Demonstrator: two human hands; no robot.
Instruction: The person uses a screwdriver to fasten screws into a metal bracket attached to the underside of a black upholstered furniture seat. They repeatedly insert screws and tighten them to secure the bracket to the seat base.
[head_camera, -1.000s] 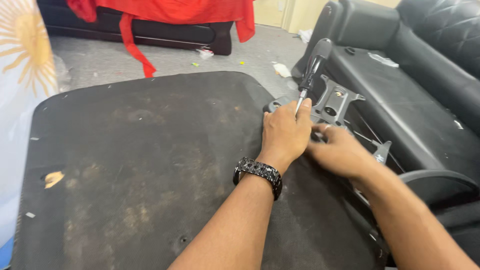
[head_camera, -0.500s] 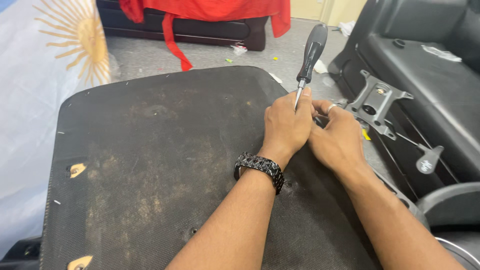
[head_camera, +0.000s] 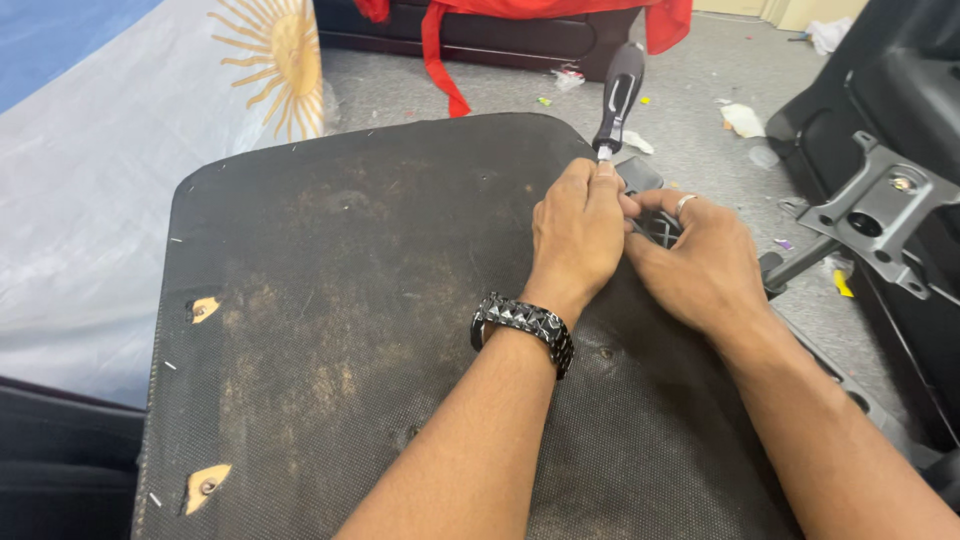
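Left hand (head_camera: 578, 232) is closing its grip around the screwdriver (head_camera: 618, 95) shaft; the long axis is standing near upright, black handle tilting away. Right hand (head_camera: 700, 262) is pressing just beside it, fingers curling over a small dark part, contents hidden. Seat underside (head_camera: 330, 330) is showing coarse, scuffed black fabric.

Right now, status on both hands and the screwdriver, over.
Left hand shut on screwdriver, handle upright. Right hand beside it, touching left hand at seat panel edge; what it grips is hidden. Metal bracket lies apart, right.
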